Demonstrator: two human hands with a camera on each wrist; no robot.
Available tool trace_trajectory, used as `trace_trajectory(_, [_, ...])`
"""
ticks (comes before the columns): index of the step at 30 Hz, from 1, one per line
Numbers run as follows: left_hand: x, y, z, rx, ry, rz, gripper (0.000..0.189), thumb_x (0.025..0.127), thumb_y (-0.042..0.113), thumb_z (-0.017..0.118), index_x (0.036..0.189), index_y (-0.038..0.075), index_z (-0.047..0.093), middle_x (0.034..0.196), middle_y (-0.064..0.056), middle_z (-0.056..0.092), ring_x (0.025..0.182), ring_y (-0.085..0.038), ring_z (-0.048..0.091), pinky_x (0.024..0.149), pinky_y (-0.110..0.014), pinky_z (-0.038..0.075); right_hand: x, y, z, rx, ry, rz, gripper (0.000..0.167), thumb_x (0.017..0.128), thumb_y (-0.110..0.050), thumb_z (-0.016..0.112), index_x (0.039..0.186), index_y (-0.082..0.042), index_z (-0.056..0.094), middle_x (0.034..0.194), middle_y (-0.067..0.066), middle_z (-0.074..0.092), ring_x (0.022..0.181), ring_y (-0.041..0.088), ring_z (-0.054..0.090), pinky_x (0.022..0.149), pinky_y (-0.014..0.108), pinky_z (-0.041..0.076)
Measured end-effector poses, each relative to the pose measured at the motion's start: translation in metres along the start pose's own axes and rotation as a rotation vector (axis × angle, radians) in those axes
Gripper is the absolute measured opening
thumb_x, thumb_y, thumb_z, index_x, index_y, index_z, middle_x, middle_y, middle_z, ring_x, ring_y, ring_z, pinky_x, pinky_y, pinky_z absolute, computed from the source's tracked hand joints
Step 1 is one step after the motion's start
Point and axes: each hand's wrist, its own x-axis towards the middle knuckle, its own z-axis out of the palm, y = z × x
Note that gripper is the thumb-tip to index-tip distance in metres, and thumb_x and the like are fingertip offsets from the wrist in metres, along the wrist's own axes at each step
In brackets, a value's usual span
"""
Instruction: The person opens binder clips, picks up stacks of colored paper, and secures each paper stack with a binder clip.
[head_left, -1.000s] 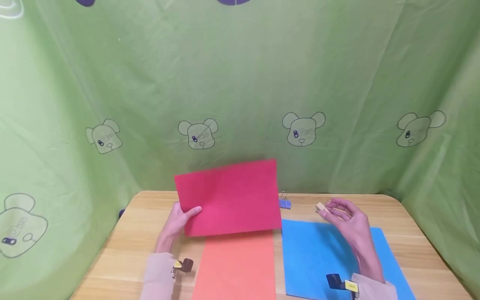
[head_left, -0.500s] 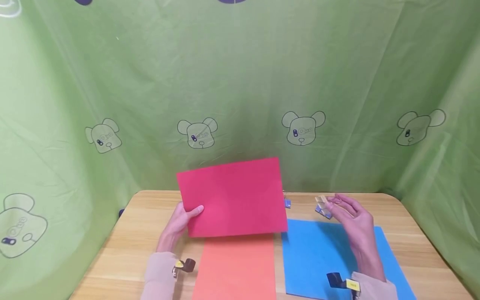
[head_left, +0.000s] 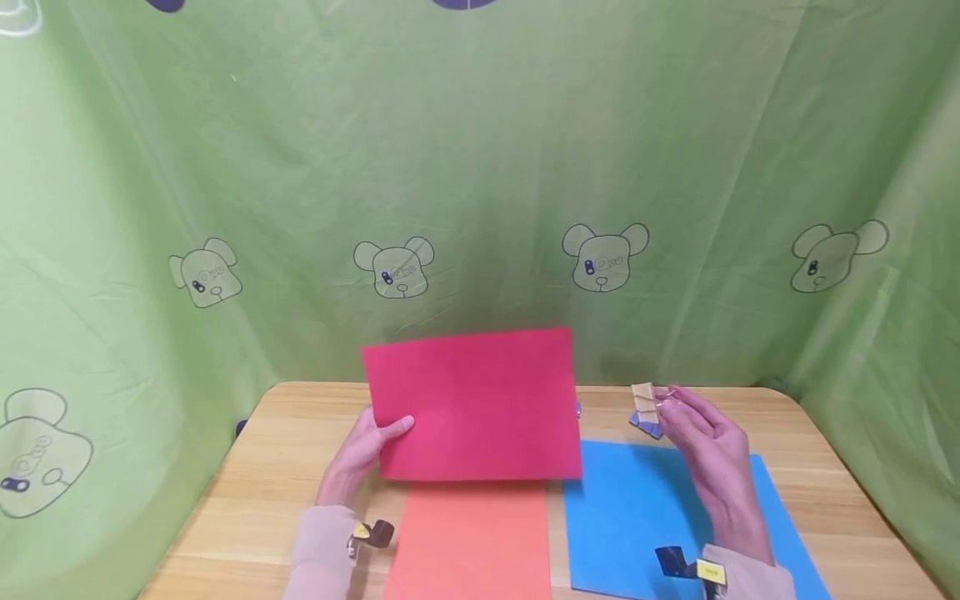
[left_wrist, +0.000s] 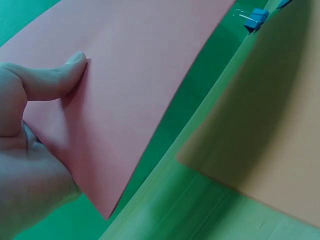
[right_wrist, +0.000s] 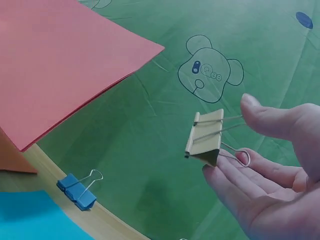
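My left hand (head_left: pixel 367 442) grips a stack of red paper (head_left: pixel 476 408) by its left edge, thumb on the front face. The stack is raised and tilted above the table; in the left wrist view the fingers are hidden behind the red paper (left_wrist: pixel 135 75). My right hand (head_left: pixel 708 454) pinches a tan binder clip (head_left: pixel 644 401) by its wire handles, thumb on one side and fingers on the other. In the right wrist view the tan binder clip (right_wrist: pixel 206 134) points toward the red paper (right_wrist: pixel 70 65), apart from it.
Orange paper (head_left: pixel 472 542) lies below the red stack. Blue paper (head_left: pixel 622 517) lies at the right, partly under my right forearm. A blue binder clip (head_left: pixel 647 427) rests near the table's back edge; another blue clip (head_left: pixel 578 409) is mostly hidden by the red paper. A green curtain (head_left: pixel 480 167) hangs behind.
The red paper has moved right and its tilt has levelled somewhat, covering most of one blue clip. The tan binder clip has turned in my right hand, its handles now between thumb and fingers.
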Motion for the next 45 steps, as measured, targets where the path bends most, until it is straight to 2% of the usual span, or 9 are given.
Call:
trace_trajectory(3, [0.0, 0.0, 0.002, 0.007, 0.002, -0.006, 0.036, 0.092, 0.01, 0.075, 0.121, 0.003, 0.055, 0.102, -0.01, 0.072, 0.09, -0.024, 0.073, 0.085, -0.038, 0.057, 0.0, 0.001, 0.0, 0.097, -0.045, -0.014, 0.041, 0.098, -0.001, 0.067, 0.138, -0.006, 0.059, 0.121, 0.002, 0.074, 0.11, 0.012, 0.071, 0.093, 0.027, 0.054])
trace_trajectory(6, [-0.001, 0.0, 0.004, 0.007, -0.01, 0.005, 0.037, 0.091, 0.009, 0.075, 0.121, 0.002, 0.055, 0.101, -0.009, 0.073, 0.09, -0.023, 0.073, 0.084, -0.038, 0.058, -0.001, 0.001, -0.001, 0.182, -0.066, 0.007, 0.035, 0.099, 0.0, 0.064, 0.133, -0.008, 0.063, 0.123, 0.003, 0.073, 0.112, 0.015, 0.07, 0.094, 0.03, 0.054])
trace_trajectory(10, [-0.001, 0.0, 0.007, -0.012, -0.021, 0.007, 0.038, 0.091, 0.007, 0.075, 0.122, 0.002, 0.054, 0.102, -0.008, 0.073, 0.09, -0.023, 0.074, 0.083, -0.039, 0.058, -0.004, 0.002, 0.0, 0.257, -0.065, 0.037, 0.033, 0.1, -0.001, 0.063, 0.131, -0.01, 0.066, 0.123, 0.003, 0.073, 0.111, 0.016, 0.071, 0.093, 0.031, 0.055])
trace_trajectory(15, [-0.002, -0.001, 0.008, -0.006, -0.003, -0.007, 0.038, 0.09, 0.008, 0.077, 0.12, 0.003, 0.055, 0.101, -0.009, 0.072, 0.088, -0.024, 0.074, 0.082, -0.039, 0.059, -0.003, 0.004, 0.006, 0.327, -0.071, 0.036, 0.031, 0.1, 0.001, 0.062, 0.13, -0.006, 0.067, 0.121, 0.007, 0.073, 0.11, 0.018, 0.071, 0.097, 0.032, 0.052])
trace_trajectory(23, [-0.002, 0.001, 0.009, -0.013, -0.049, 0.012, 0.036, 0.091, 0.01, 0.075, 0.121, 0.003, 0.056, 0.105, -0.008, 0.072, 0.092, -0.024, 0.073, 0.084, -0.038, 0.058, 0.001, 0.008, 0.016, 0.252, -0.022, 0.02, 0.027, 0.099, -0.007, 0.067, 0.126, -0.009, 0.069, 0.116, 0.002, 0.075, 0.104, 0.015, 0.073, 0.094, 0.03, 0.054])
trace_trajectory(30, [-0.002, 0.0, 0.011, -0.013, -0.07, 0.024, 0.036, 0.092, 0.009, 0.074, 0.122, 0.003, 0.055, 0.106, -0.009, 0.072, 0.094, -0.025, 0.072, 0.086, -0.038, 0.057, 0.002, 0.012, 0.018, 0.281, -0.084, -0.031, 0.021, 0.101, -0.003, 0.063, 0.119, -0.005, 0.072, 0.112, 0.008, 0.076, 0.1, 0.018, 0.075, 0.093, 0.034, 0.054])
trace_trajectory(34, [-0.001, -0.001, 0.013, -0.018, -0.081, 0.028, 0.037, 0.092, 0.008, 0.073, 0.123, 0.003, 0.054, 0.107, -0.008, 0.071, 0.095, -0.024, 0.072, 0.085, -0.038, 0.057, 0.001, 0.014, 0.02, 0.276, -0.091, -0.041, 0.02, 0.101, -0.002, 0.062, 0.117, -0.004, 0.073, 0.112, 0.008, 0.076, 0.099, 0.018, 0.075, 0.091, 0.034, 0.056])
trace_trajectory(45, [0.0, -0.002, 0.018, -0.027, -0.054, 0.006, 0.037, 0.09, 0.006, 0.075, 0.121, 0.003, 0.056, 0.102, -0.008, 0.072, 0.091, -0.023, 0.073, 0.084, -0.039, 0.058, 0.0, 0.018, 0.022, 0.237, -0.091, -0.024, 0.02, 0.102, -0.004, 0.061, 0.118, -0.007, 0.073, 0.112, 0.006, 0.077, 0.099, 0.016, 0.074, 0.09, 0.032, 0.056])
